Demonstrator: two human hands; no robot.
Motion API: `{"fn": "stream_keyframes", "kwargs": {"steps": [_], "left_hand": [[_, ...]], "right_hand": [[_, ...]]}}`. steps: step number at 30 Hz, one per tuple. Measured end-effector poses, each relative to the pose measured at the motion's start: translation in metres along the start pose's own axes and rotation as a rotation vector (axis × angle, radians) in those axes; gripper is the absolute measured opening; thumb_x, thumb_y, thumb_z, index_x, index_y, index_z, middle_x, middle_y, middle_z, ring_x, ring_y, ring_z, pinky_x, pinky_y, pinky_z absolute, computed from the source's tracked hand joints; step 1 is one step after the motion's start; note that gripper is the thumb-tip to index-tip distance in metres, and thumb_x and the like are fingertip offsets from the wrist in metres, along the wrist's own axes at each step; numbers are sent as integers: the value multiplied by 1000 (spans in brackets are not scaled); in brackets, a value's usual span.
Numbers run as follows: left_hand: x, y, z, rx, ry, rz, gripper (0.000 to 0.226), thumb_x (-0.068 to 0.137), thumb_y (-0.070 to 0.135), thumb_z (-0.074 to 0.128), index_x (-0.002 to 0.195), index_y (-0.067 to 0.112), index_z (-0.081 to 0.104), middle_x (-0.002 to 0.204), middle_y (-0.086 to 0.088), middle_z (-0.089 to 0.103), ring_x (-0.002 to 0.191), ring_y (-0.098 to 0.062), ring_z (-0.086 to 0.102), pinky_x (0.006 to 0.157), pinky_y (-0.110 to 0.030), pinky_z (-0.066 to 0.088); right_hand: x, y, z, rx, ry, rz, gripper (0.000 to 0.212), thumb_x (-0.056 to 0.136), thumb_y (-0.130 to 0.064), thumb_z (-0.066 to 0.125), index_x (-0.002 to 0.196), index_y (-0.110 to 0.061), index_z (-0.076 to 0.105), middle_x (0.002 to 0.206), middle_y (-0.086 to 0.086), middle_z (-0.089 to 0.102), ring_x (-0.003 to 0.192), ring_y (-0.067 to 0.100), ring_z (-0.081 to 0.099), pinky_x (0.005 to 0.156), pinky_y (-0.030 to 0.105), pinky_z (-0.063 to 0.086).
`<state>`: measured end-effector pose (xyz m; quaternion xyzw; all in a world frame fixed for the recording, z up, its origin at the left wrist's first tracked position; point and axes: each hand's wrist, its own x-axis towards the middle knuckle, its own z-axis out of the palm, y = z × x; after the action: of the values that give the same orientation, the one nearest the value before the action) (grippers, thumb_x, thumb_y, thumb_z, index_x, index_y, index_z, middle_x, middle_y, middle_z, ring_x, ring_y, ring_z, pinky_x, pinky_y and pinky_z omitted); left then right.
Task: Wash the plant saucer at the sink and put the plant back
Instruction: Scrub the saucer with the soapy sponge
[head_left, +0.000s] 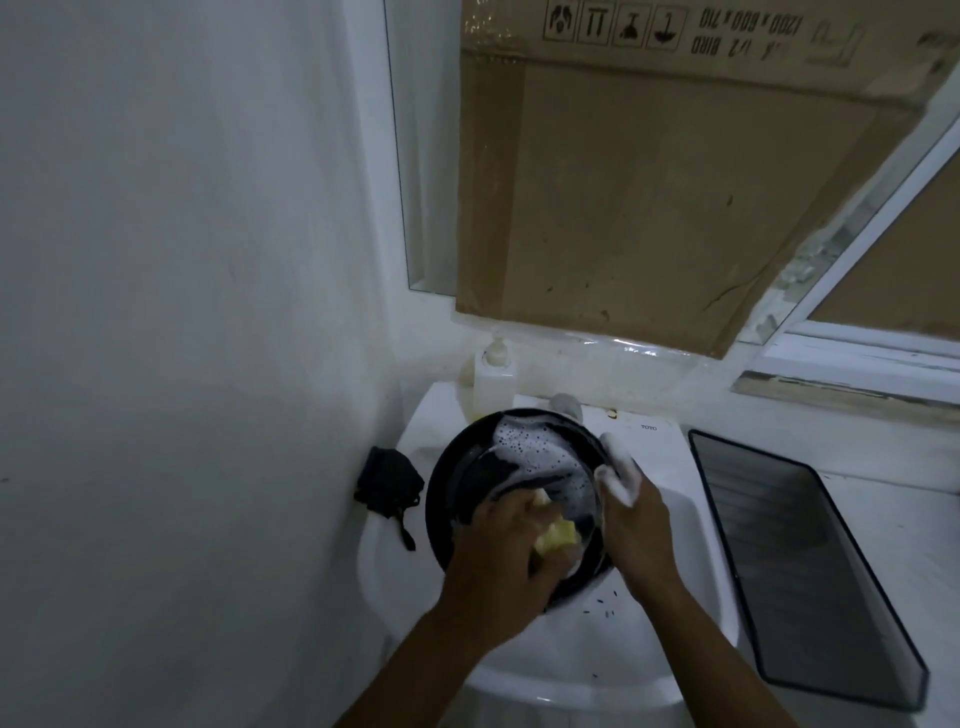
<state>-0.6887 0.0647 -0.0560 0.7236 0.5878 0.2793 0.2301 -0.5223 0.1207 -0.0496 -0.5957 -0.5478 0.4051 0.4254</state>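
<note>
A round black plant saucer (457, 483) is held tilted over the white sink (670, 525), its inside covered with white soap foam. My left hand (514, 551) grips a yellow sponge (193, 540) pressed against the saucer's lower inside. My right hand (631, 514), fingers coated in foam, grips the saucer's right rim. The plant is not in view.
A soap dispenser (494, 374) stands at the sink's back left beside the tap (566, 404). A black folded item (388, 486) lies on the sink's left edge. A dark rectangular tray (810, 566) sits on the counter to the right. A cardboard sheet (670, 171) covers the mirror above.
</note>
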Motion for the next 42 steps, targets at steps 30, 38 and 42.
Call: {"fn": "stream_keyframes", "kwargs": {"steps": [30,38,42], "left_hand": [[73,-54,-19,404,66,589,38,89,-5,58,127,-8,59,137,-30,52,127,-52,47,100,-57,45],[19,-76,7,350,-38,552,55,59,-12,86,111,-4,70,122,-25,64,110,-47,62,83,-46,57],[47,-78,-5,409,84,590,41,83,-6,70,122,-8,62,131,-28,57,120,-50,53,95,-50,52]], "right_hand": [[10,-27,-15,-317,-62,-90,46,101,-6,45,146,-15,44,137,-3,54,120,6,49,86,-4,29],[4,-21,-21,-257,-34,-140,57,97,9,45,147,-18,40,127,-6,51,120,6,47,91,-8,27],[-8,-20,-16,-281,-95,-198,78,90,17,48,146,-35,32,137,-10,44,130,1,39,100,-4,24]]}}
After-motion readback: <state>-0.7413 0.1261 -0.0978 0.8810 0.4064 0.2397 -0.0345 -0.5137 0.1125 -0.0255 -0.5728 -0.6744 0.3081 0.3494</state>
